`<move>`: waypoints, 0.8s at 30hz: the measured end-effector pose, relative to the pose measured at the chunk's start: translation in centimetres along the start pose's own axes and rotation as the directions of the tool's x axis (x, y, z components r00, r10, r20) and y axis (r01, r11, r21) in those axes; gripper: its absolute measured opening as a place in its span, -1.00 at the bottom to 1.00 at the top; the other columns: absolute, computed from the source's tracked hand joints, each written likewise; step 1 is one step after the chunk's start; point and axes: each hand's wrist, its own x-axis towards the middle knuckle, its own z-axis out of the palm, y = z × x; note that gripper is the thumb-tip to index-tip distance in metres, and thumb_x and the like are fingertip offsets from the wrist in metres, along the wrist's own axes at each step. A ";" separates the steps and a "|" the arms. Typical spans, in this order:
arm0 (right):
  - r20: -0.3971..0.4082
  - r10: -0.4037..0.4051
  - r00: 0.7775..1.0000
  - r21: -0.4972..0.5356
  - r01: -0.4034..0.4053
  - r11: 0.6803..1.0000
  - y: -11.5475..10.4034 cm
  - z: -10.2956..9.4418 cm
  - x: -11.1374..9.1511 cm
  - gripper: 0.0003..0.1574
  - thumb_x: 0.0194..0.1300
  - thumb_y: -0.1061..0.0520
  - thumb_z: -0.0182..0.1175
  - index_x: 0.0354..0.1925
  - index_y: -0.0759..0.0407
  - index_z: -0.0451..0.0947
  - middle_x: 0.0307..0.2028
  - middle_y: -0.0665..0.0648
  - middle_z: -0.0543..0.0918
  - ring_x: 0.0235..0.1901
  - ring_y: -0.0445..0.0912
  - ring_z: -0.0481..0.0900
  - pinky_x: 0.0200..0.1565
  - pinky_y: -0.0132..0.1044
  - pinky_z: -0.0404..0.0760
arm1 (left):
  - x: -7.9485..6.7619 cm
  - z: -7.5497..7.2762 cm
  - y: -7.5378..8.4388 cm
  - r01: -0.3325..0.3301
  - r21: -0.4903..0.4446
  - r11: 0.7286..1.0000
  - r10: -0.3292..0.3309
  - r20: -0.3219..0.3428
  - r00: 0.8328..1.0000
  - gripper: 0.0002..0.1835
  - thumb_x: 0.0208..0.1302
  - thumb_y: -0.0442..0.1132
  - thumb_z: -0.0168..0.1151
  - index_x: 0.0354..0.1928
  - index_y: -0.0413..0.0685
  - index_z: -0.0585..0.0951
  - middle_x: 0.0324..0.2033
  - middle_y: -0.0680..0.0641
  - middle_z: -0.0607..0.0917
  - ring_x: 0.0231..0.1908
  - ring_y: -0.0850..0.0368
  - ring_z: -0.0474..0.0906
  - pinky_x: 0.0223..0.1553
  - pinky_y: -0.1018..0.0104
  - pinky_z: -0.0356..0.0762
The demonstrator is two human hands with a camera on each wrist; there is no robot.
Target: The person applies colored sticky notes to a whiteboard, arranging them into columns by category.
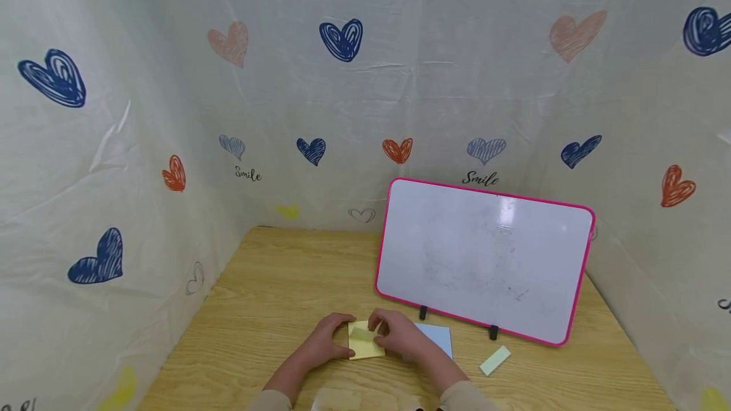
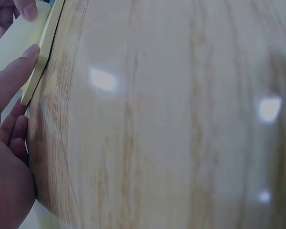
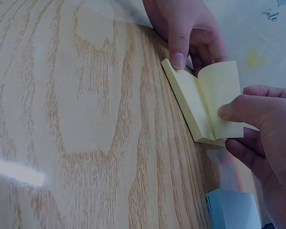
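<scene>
A pad of yellow sticky notes [image 1: 367,351] lies on the wooden table in front of me. My left hand [image 1: 324,342] grips its left side, with the thumb on the near corner, as the right wrist view shows. The top sticky note [image 3: 226,88] is bent up off the pad along one edge and stands partly lifted. My right hand [image 1: 400,333] pinches that sheet, its thumb on the face and the other fingers partly hidden behind. In the left wrist view the pad's thick side edge [image 2: 48,43] shows beside the left thumb.
A blue sticky-note pad [image 1: 440,339] lies right of the yellow one, partly under the right forearm. Farther right is a pale green strip [image 1: 495,360]. Behind them a pink-framed whiteboard [image 1: 485,252] stands tilted on small black feet [image 1: 493,333]. A heart-printed curtain [image 1: 365,100] surrounds the table.
</scene>
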 end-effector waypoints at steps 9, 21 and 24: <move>0.005 -0.003 1.000 -0.047 0.003 0.999 0.4 -0.1 0.6 -0.68 0.09 0.41 0.24 -0.28 0.01 0.64 -0.33 -0.15 0.59 -0.19 -0.26 0.51 -0.08 -0.32 0.53 | 0.0 0.0 0.3 0.013 0.012 1.000 -0.013 -0.002 1.000 -0.25 -0.09 -0.17 0.58 0.19 -0.19 0.48 0.12 -0.18 0.51 0.20 -0.28 0.31 0.22 -0.26 0.18; 0.002 0.026 1.000 -0.085 -0.025 0.996 0.6 -0.8 0.9 -0.69 0.05 0.23 0.47 -0.17 0.10 0.72 -0.24 -0.09 0.65 -0.26 -0.25 0.49 -0.18 -0.33 0.52 | -0.1 0.2 0.2 0.010 0.007 1.000 -0.010 -0.010 1.000 -0.14 -0.13 -0.17 0.60 0.25 -0.25 0.40 0.07 -0.13 0.53 0.09 -0.16 0.41 0.17 -0.10 0.32; -0.002 0.022 1.000 -0.090 -0.022 0.996 0.8 -1.1 1.1 -0.69 0.05 0.23 0.46 -0.15 0.11 0.73 -0.24 -0.08 0.65 -0.31 -0.25 0.45 -0.24 -0.34 0.50 | 0.0 0.3 -0.1 -0.005 0.001 1.000 0.005 -0.015 1.000 -0.12 -0.14 -0.17 0.61 0.25 -0.27 0.39 0.04 -0.10 0.53 0.05 -0.11 0.43 0.15 0.01 0.37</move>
